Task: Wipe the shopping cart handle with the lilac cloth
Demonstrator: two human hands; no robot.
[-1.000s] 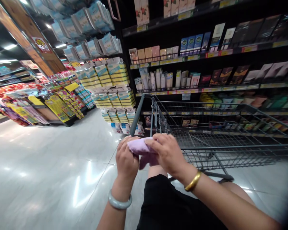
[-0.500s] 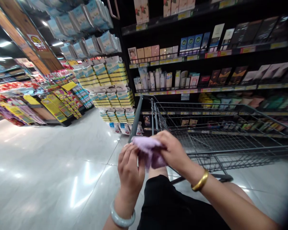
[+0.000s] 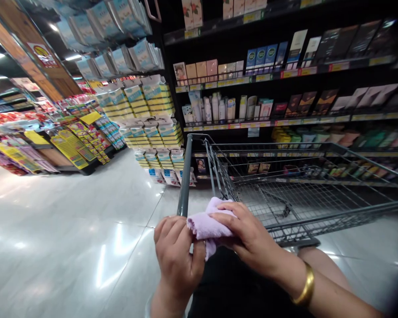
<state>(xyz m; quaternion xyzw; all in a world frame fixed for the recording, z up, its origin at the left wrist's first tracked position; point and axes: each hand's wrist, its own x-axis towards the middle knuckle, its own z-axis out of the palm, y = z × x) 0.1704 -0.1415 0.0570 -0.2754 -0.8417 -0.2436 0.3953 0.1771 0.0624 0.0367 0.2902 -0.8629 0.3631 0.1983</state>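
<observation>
A small lilac cloth (image 3: 208, 224) is bunched over the near end of the grey handle bar (image 3: 185, 176) of a wire shopping cart (image 3: 318, 194). My right hand (image 3: 252, 240), a gold bangle on its wrist, lies on top of the cloth with fingers curled over it. My left hand (image 3: 177, 254) is closed just left of it, its fingertips pinching the cloth's edge at the bar. The cart basket shows nothing inside.
Dark shelves (image 3: 285, 75) of boxes and bottles stand right behind the cart. Stacked tissue packs (image 3: 152, 119) rise at the aisle end, and a colourful display stand (image 3: 69, 141) sits to the left. Glossy white floor (image 3: 69, 229) spreads out on the left.
Both hands with the cloth have dropped lower and nearer to me along the handle bar. The view has tilted slightly, so more of the bar shows above the hands.
</observation>
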